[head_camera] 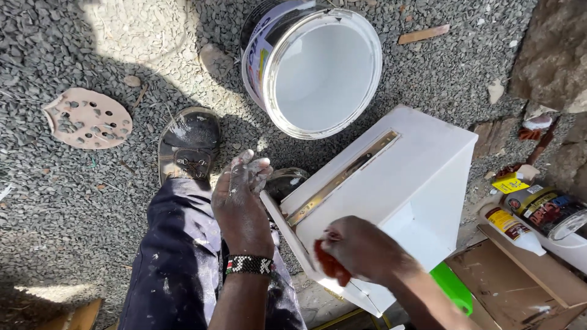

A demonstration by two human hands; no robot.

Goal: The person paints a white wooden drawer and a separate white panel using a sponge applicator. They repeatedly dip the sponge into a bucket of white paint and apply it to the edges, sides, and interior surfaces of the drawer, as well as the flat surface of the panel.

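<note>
I am sanding: my right hand point(361, 250) presses a reddish pad point(329, 264) on the white box point(397, 183) over my knee, left hand point(240, 198) gripping its hinged edge; next, an even stroke

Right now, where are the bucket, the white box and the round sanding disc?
bucket point(324, 70), head view, on its white inside.
white box point(403, 177), head view, on its top face.
sanding disc point(87, 118), head view, on its middle.
</note>
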